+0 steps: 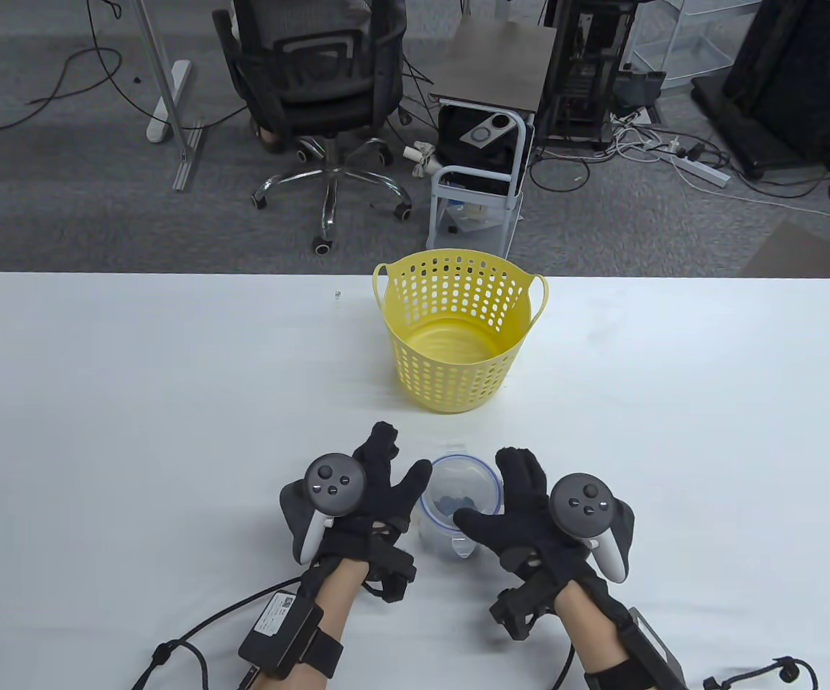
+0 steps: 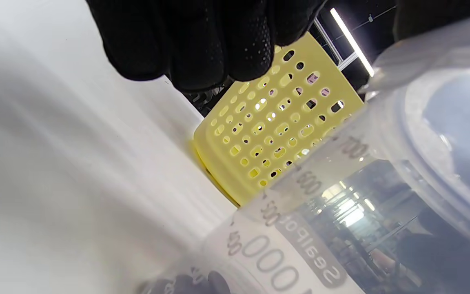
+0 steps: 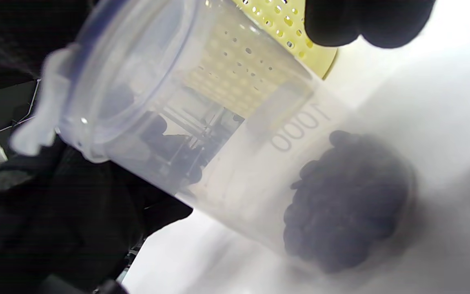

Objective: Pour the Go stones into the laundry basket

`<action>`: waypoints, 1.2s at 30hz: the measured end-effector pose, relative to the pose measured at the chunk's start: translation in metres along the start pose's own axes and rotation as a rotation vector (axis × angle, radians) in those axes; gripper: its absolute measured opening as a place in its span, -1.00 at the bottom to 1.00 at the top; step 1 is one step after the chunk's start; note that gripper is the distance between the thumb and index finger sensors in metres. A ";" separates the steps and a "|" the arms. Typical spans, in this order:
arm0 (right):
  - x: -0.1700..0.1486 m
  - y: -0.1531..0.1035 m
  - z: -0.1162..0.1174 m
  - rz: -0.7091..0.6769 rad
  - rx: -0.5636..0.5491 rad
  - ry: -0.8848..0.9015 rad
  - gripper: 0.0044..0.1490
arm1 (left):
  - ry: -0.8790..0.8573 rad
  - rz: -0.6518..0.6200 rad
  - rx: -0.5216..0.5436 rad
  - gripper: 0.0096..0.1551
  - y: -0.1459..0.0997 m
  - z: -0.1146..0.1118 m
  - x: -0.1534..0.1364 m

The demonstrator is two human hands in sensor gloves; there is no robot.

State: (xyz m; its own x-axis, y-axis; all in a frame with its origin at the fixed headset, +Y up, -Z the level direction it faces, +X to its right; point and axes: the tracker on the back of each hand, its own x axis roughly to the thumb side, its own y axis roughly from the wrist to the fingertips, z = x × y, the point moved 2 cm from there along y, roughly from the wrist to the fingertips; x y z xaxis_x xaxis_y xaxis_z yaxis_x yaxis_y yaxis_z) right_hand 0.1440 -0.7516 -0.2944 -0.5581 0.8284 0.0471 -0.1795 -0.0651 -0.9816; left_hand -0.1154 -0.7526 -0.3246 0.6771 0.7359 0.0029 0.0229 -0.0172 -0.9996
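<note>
A yellow perforated laundry basket [image 1: 458,338] stands upright at the middle of the white table [image 1: 134,402]. In front of it a clear measuring container [image 1: 458,461] with a blue rim stands on the table, with black Go stones [image 1: 455,503] at its bottom. My left hand [image 1: 404,460] is open just left of the container, thumb by its rim. My right hand [image 1: 490,492] is open at its right, thumb across its front. In the left wrist view the fingers [image 2: 202,45] hang above the container [image 2: 341,212] and basket [image 2: 267,134]. The right wrist view shows the stones [image 3: 349,200] through the wall.
A tiny object [image 1: 337,293] lies on the table left of the basket. Beyond the far edge stand an office chair [image 1: 321,93] and a small cart [image 1: 486,144]. Glove cables [image 1: 192,640] trail at the near edge.
</note>
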 end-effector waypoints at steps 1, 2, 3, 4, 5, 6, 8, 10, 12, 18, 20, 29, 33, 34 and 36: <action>0.001 -0.001 0.001 -0.001 -0.010 -0.006 0.48 | 0.000 -0.001 0.004 0.04 0.000 0.000 0.000; 0.001 -0.002 0.002 -0.007 -0.020 -0.009 0.47 | 0.001 -0.003 0.007 0.03 0.000 0.000 0.000; 0.001 -0.002 0.000 -0.018 -0.035 -0.009 0.47 | 0.002 -0.007 0.010 0.02 -0.001 0.001 0.001; 0.000 -0.002 -0.002 -0.022 -0.050 -0.007 0.44 | -0.002 -0.016 0.013 0.01 -0.002 0.003 0.001; -0.001 -0.002 -0.004 -0.020 -0.066 0.004 0.42 | -0.010 -0.027 0.014 0.02 -0.003 0.004 0.002; -0.005 -0.001 -0.010 -0.006 -0.103 0.069 0.39 | -0.027 -0.039 0.006 0.04 -0.006 0.005 0.002; -0.013 0.000 -0.019 0.026 -0.136 0.143 0.29 | -0.039 -0.038 -0.016 0.03 -0.009 0.006 0.003; -0.021 0.002 -0.023 0.064 -0.144 0.198 0.17 | -0.023 -0.021 -0.054 -0.01 -0.012 0.005 0.003; -0.029 0.004 -0.026 0.105 -0.145 0.192 0.02 | -0.013 -0.009 -0.071 -0.07 -0.012 0.004 0.003; -0.035 0.010 -0.015 0.119 -0.050 0.218 -0.24 | -0.017 0.007 -0.134 -0.24 -0.011 -0.005 0.004; -0.037 0.011 -0.013 0.126 -0.020 0.228 -0.25 | -0.020 0.011 -0.155 -0.21 -0.009 -0.009 0.002; -0.038 0.016 -0.011 0.126 0.008 0.240 -0.23 | -0.036 -0.010 -0.219 -0.20 -0.001 -0.016 -0.001; -0.041 0.019 -0.013 0.142 -0.038 0.336 -0.43 | 0.014 -0.020 -0.100 -0.37 -0.001 -0.007 0.005; -0.042 0.019 -0.013 0.147 -0.006 0.327 -0.43 | 0.029 -0.039 -0.095 -0.37 -0.002 -0.007 0.005; -0.043 0.018 -0.012 0.153 -0.017 0.342 -0.43 | -0.031 -0.016 -0.106 -0.37 -0.003 -0.011 0.001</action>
State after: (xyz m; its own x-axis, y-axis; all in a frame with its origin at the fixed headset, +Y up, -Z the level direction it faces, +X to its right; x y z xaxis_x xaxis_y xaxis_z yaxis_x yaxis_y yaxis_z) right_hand 0.1748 -0.7818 -0.3160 -0.2744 0.9479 -0.1618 -0.0995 -0.1953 -0.9757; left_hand -0.1070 -0.7589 -0.3211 0.6527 0.7575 0.0158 0.1122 -0.0760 -0.9908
